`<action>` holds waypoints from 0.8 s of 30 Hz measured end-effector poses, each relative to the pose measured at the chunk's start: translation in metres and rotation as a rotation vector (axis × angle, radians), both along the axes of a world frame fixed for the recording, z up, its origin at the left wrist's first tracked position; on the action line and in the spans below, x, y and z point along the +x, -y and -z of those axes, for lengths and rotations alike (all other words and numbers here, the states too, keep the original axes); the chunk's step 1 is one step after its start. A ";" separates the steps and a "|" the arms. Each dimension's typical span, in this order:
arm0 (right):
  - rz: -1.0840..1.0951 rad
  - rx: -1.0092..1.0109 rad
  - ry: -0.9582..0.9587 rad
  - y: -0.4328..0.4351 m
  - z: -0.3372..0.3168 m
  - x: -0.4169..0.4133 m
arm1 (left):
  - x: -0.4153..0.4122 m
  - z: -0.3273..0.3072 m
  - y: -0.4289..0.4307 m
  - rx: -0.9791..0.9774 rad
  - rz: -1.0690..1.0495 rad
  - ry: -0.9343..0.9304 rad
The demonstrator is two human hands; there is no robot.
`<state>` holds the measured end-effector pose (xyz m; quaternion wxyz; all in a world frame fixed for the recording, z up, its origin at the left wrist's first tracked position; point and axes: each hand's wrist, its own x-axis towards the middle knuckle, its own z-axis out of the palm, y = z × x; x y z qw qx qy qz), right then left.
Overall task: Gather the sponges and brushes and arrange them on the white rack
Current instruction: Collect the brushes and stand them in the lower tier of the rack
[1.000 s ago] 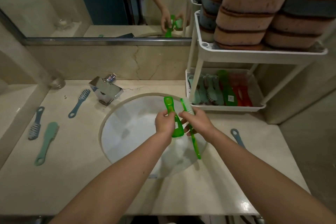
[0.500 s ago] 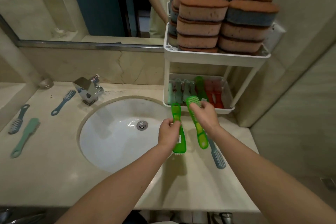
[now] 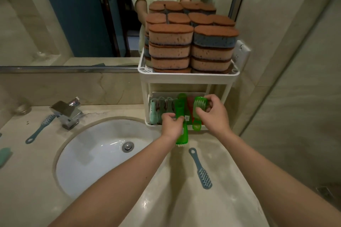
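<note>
At white rack (image 3: pixel 188 77) lower tray, left hand (image 3: pixel 171 126) grips green brush (image 3: pixel 182 135), right hand (image 3: pixel 213 114) grips second green brush (image 3: pixel 200 104). Sponges (image 3: pixel 171 37) stacked on top; blue brush (image 3: pixel 200 168), faucet-side brush (image 3: pixel 39 129) ungathered on bench (image 3: pixel 175 195).

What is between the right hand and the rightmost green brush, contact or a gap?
Touching. The head view shows the right hand with fingers and thumb curled round the rightmost green brush, holding it over the lower tray of the white rack.
</note>
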<state>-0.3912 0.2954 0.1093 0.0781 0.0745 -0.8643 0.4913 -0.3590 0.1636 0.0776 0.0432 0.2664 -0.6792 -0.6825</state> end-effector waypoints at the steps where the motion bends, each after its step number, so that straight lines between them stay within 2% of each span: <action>1: 0.033 0.039 -0.001 -0.001 0.001 -0.001 | -0.005 0.000 0.000 -0.021 0.008 0.017; 3: 0.107 0.081 -0.006 -0.003 0.003 -0.002 | -0.017 0.000 -0.001 -0.038 0.023 0.040; 6: 0.180 0.033 -0.036 -0.005 0.003 -0.007 | -0.035 0.000 -0.003 -0.015 0.026 0.054; 11: 0.167 0.056 -0.187 -0.010 -0.003 -0.022 | -0.064 -0.006 -0.006 -0.007 0.048 0.088; 15: 0.102 0.253 -0.181 -0.011 0.007 -0.037 | -0.086 -0.001 -0.009 -0.089 0.101 0.136; 21: 0.079 0.566 -0.083 -0.017 0.040 -0.058 | -0.113 0.012 -0.011 -0.139 0.170 0.111; 24: 0.083 0.627 -0.080 -0.016 0.053 -0.062 | -0.123 0.019 -0.012 -0.174 0.205 0.144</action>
